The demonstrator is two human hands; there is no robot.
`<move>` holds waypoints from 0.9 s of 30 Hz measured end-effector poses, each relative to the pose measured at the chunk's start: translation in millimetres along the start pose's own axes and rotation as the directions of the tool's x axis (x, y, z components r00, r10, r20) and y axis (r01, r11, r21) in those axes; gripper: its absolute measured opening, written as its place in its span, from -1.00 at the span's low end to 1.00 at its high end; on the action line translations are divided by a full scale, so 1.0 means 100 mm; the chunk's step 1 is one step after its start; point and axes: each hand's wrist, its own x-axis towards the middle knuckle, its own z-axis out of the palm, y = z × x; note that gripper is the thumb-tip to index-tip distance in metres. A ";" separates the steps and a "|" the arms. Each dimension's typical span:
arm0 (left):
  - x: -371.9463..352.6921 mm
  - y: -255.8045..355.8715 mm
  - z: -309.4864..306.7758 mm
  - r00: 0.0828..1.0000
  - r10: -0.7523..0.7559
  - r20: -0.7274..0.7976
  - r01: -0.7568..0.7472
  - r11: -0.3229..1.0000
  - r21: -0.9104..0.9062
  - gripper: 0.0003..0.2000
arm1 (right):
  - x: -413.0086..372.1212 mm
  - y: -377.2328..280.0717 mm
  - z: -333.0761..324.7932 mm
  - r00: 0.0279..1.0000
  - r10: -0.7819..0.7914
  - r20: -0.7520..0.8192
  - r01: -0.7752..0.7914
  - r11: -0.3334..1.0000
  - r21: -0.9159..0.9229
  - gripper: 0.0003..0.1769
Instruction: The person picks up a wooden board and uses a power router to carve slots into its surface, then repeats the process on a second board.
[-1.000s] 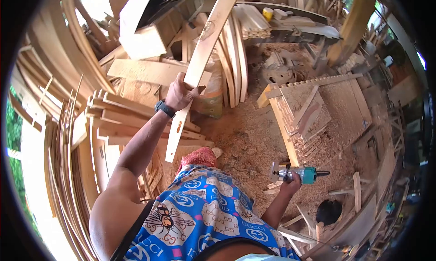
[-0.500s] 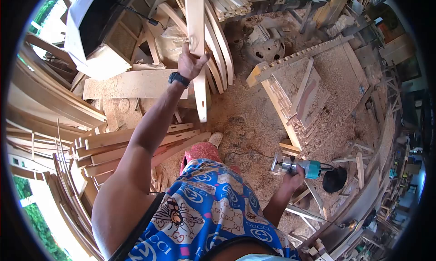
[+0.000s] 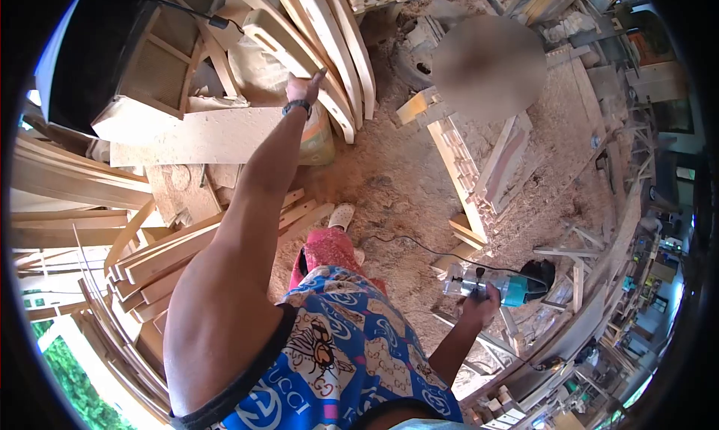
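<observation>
My left hand point(image 3: 304, 90), arm stretched forward with a dark watch on the wrist, is closed on a pale wooden piece point(image 3: 283, 47). This long, slotted piece slants beside several similar curved pieces point(image 3: 338, 52) standing at the back. On the right, my right hand point(image 3: 483, 304) is wrapped around a teal and silver router point(image 3: 512, 290) with a clear base. The router is held in the air, its base turned to the left. A black cord point(image 3: 419, 244) trails from it across the sawdust.
Sawdust covers the floor point(image 3: 389, 183). Stacked wooden boards point(image 3: 172, 258) lie at the left, near my feet. A low wooden frame with slats point(image 3: 458, 164) stands ahead to the right. A blurred round patch hides part of the far right. A large dark-fronted box point(image 3: 93, 56) stands at the upper left.
My left hand has moved the wooden piece left and back, from upright in front of me to slanting among the other pieces. The router has shifted slightly down in view.
</observation>
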 end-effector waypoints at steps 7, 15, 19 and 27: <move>0.78 0.69 -0.08 0.998 -0.012 0.056 0.004 0.990 0.142 -0.29 | -0.04 -0.06 0.09 0.995 -0.019 -0.094 0.018 1.000 -0.008 -0.75; 1.51 0.56 0.11 0.992 0.102 0.067 -0.121 0.895 0.428 -0.08 | 0.20 -0.02 0.10 0.996 0.018 -0.087 -0.022 0.998 -0.055 -0.59; 0.71 -0.23 0.35 0.850 0.106 0.516 -0.384 0.795 0.469 -0.17 | 0.39 -0.01 0.27 0.978 0.092 0.190 -0.083 0.995 -0.052 -0.47; -3.40 -1.71 -1.46 0.620 -0.340 0.707 -0.362 0.675 0.643 -0.49 | 0.99 0.07 0.64 0.871 0.235 0.431 -0.219 0.972 -0.088 -0.43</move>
